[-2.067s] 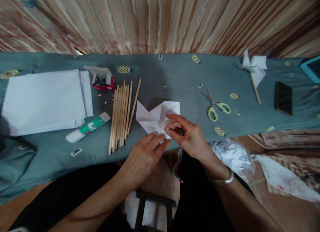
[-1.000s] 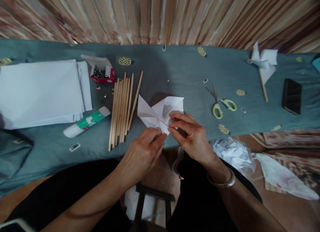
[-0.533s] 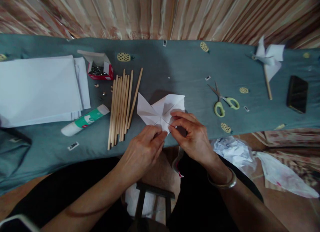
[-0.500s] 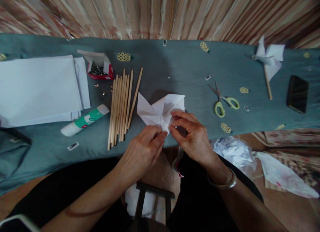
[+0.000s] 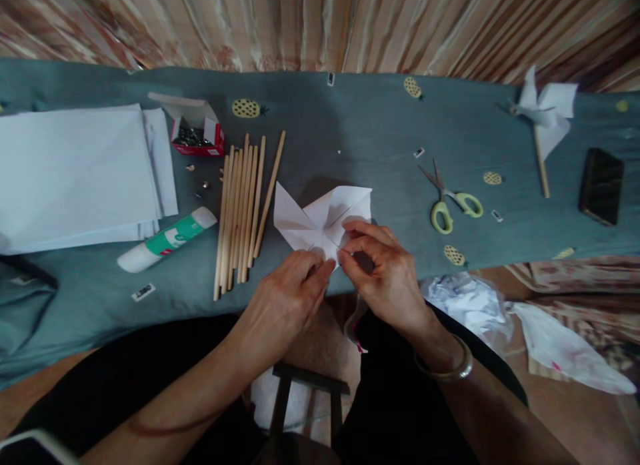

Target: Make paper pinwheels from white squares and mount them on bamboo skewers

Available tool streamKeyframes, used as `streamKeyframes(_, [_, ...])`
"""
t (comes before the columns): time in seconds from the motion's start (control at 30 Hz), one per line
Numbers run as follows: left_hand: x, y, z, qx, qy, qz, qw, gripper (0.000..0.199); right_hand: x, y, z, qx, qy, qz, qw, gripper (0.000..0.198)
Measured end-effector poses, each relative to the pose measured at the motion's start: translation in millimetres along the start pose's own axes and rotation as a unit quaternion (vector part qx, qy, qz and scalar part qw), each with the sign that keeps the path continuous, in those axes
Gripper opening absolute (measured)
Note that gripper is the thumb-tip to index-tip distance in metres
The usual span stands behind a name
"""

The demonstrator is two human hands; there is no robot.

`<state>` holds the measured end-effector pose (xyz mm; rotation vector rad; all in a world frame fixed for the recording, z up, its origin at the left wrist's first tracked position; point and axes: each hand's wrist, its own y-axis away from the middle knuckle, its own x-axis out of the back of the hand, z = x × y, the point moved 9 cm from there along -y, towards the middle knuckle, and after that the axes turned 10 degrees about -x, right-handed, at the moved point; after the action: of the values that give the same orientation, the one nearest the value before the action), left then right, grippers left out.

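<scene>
A white paper pinwheel (image 5: 320,218), cut and partly folded, lies at the table's front edge between my hands. My left hand (image 5: 297,285) is closed, its thumb and fingers pinching the near part of the paper. On the right, my right hand (image 5: 383,265) pinches at the pinwheel's near right side with thumb and forefinger, its other fingers curled above the paper. Whether something small sits in that pinch is hard to make out. Several wooden sticks (image 5: 245,211) lie just left of the pinwheel.
Left of the sticks are a red box of metal pins (image 5: 213,141), a glue stick (image 5: 167,240) and a paper stack (image 5: 75,178). Rightward lie scissors (image 5: 445,198), a pinwheel on a stick (image 5: 543,118) and a phone (image 5: 601,187). A bag of paper scraps (image 5: 470,308) is on the floor.
The hands and paper stay almost in place, both hands still pinching. The view has shifted slightly, so the things on the table appear a little higher.
</scene>
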<state>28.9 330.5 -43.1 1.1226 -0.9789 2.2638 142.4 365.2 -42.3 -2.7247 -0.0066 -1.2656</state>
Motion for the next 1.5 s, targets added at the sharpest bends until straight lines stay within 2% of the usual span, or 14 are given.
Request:
streamKeyframes(0.37, [-2, 2, -1, -0.002, 0.005, -0.008, 1.000, 0.022, -2, 1, 1, -0.006, 0.013, -0.001, 1.000, 0.010])
streamKeyframes(0.87, [-3, 0, 0, 0.003, -0.003, -0.018, 1.000, 0.020, -2, 5, -8, 0.047, 0.060, 0.023, 0.997, 0.010])
streamKeyframes(1.17, [-1, -1, 1, -0.002, 0.000, -0.014, 1.000, 0.020, -10, 13, -20, 0.136, 0.092, 0.011, 0.986, 0.027])
streamKeyframes(1.37, [-4, 0, -1, 0.004, 0.005, -0.023, 1.000, 0.022, -14, 14, -21, 0.144, 0.105, 0.001, 0.984, 0.034])
streamKeyframes(1.5, [-3, 0, -1, 0.001, 0.010, -0.028, 1.000, 0.022, -19, 13, -15, 0.113, 0.109, -0.024, 0.987, 0.037])
